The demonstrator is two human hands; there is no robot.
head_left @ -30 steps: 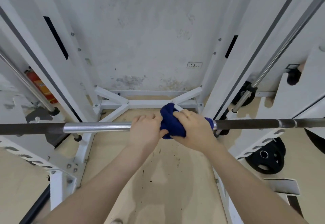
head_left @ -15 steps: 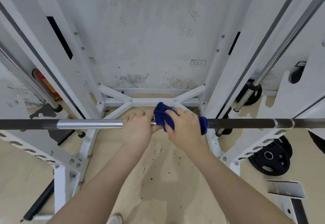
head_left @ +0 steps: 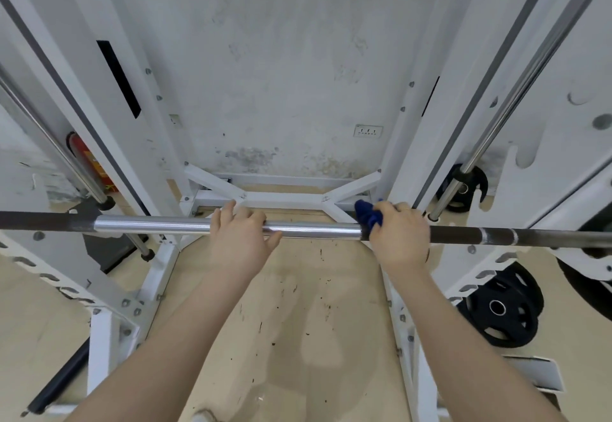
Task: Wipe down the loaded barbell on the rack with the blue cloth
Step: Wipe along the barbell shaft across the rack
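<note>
Right now, wiping the barbell lying level across the white rack. Clamping the blue cloth against the bar with the right-hand grip, fingers curled over the top. Bunching the cloth beneath them so that it pokes out on the inner side, right at the seam between the bright chrome centre and the dark outer stretch. Steadying with the left-hand grip, wrapped bare round the chrome near the middle, thumb hooked under, well apart from the cloth.

Judging this as a stroke under way on the right half. Probably paying off here: wrapping the cloth fully round the bar rather than riding only the top, squeezing firmly, twisting the wrist while sliding so the underside gets rubbed too, and overlapping each pass. Bracing with the left grip against any rolling.

Minding the edges: working close to the white upright and the steel guide rod just beyond the right knuckles, so likely needing to lift and re-seat the cloth there rather than jamming fingers. Finding open room between the two grips and leftward over the chrome. Noting a black weight plate down by the rack foot, well clear of the arms. Not seeing the loaded ends, both lying out of frame.
</note>
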